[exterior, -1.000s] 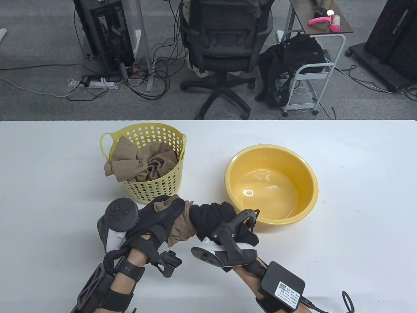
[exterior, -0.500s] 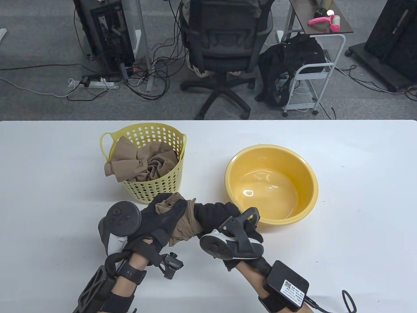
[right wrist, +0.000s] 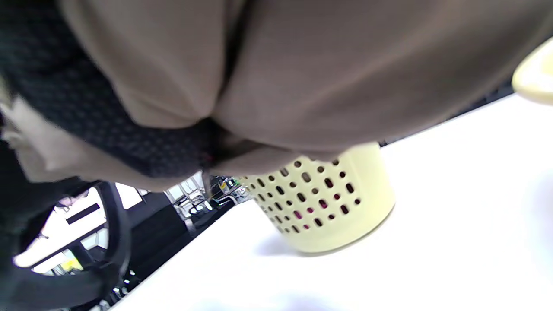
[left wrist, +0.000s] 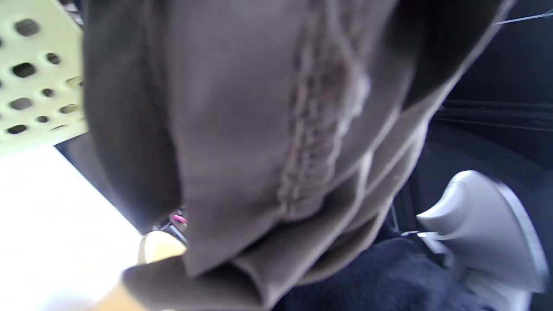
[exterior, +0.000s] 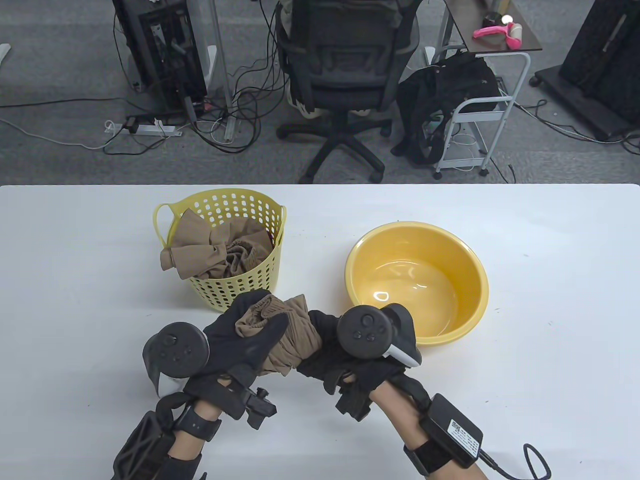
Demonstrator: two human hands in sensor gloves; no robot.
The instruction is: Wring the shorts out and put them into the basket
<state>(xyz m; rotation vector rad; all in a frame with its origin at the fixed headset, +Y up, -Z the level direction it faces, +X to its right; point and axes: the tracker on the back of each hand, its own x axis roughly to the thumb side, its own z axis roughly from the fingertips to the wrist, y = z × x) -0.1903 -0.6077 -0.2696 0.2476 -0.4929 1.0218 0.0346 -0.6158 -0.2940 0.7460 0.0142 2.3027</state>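
Left hand grips the left end of the tan shorts, fingers curled tight round the bunched cloth. Shorts held twisted between both hands above the table, just in front of the yellow perforated basket. Right hand clamps the right end, fingers wrapped round it. Yellow basin just beyond the right hand.

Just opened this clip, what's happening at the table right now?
A person is wringing a pair of brown shorts above the white table. The left hand grips one end and the right hand grips the other, in front of the yellow perforated basket. That basket already holds brown clothing, one piece draped over its rim. The yellow basin sits to the right. The held shorts are not yet in the basket.
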